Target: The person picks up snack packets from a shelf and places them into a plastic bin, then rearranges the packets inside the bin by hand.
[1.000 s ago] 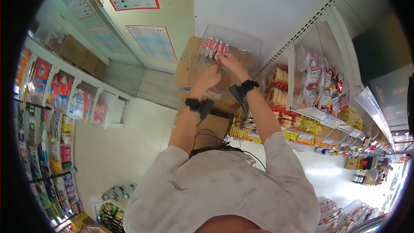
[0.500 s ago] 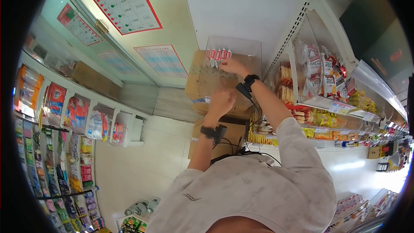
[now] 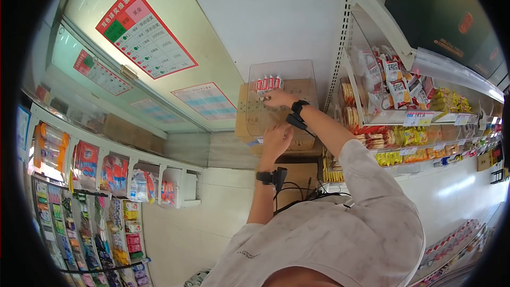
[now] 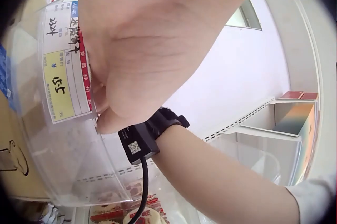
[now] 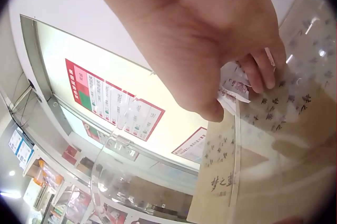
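In the head view, a row of red-and-white packets stands at the back of a clear plastic bin. My right hand reaches into the bin at the row's near end. The right wrist view shows a white packet pinched between its thumb and curled fingers. Lower down, my left hand is at the bin's front wall, fingers bent. From the left wrist, those fingers lie beside a price label on that wall; I cannot tell whether they grip anything.
A printed cardboard box is visible behind the bin's clear wall. Right of it are shelves with bagged snacks; a shelf unit with packages is on the left. Cables hang below the wrists.
The head view has shifted, placing the bin lower in the picture. My left hand has drawn back from the right hand toward the bin's front. The right hand stays by the packets.
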Available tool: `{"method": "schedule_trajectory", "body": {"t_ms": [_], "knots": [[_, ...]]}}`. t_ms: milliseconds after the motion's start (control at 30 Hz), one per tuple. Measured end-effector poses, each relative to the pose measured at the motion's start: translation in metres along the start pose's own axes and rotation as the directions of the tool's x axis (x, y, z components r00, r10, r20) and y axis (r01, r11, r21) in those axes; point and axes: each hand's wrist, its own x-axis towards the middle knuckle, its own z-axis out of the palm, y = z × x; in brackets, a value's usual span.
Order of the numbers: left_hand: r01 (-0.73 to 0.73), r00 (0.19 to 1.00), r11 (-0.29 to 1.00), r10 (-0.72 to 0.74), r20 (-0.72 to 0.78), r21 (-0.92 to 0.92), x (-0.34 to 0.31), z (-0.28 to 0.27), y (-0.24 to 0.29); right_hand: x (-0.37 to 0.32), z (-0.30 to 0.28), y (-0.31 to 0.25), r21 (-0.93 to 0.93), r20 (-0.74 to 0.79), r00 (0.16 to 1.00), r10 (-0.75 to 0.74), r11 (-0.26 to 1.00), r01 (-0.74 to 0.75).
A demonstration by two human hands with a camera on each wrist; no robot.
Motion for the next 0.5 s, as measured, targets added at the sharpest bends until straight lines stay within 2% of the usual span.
{"method": "schedule_trajectory", "body": {"t_ms": [67, 167, 233, 267, 367, 467, 500], "knots": [[0.061, 0.997, 0.998, -0.062, 0.045, 0.018, 0.0, -0.017, 0.018, 0.003, 0.014, -0.003, -0.088, -0.163, 0.986, 0.025, 0.995, -0.04], [-0.005, 1.0, 0.999, 0.007, -0.023, 0.052, -0.001, -0.003, 0.002, 0.005, 0.031, 0.001, -0.144, -0.367, 0.927, -0.073, 0.989, 0.02], [-0.039, 0.998, 0.999, 0.041, -0.054, 0.03, -0.001, -0.003, 0.002, 0.005, 0.01, -0.003, -0.021, -0.114, 0.993, -0.008, 1.0, 0.006], [-0.056, 0.996, 0.998, 0.057, -0.069, 0.017, -0.001, -0.002, 0.003, 0.001, 0.001, -0.006, 0.037, 0.021, 1.0, 0.015, 0.999, -0.016], [-0.009, 0.999, 1.0, 0.01, 0.05, -0.012, 0.003, -0.003, -0.002, -0.022, -0.006, -0.006, 0.065, 0.034, 0.999, 0.002, 0.998, -0.005], [-0.084, 0.994, 0.996, 0.084, -0.076, -0.002, 0.002, -0.001, 0.0, -0.031, -0.012, 0.011, 0.226, 0.025, 0.967, 0.255, 0.94, -0.254], [-0.081, 0.995, 0.997, 0.081, -0.052, -0.003, 0.001, 0.0, -0.004, -0.035, -0.015, 0.007, 0.222, -0.069, 0.954, 0.293, 0.937, -0.272]]}}
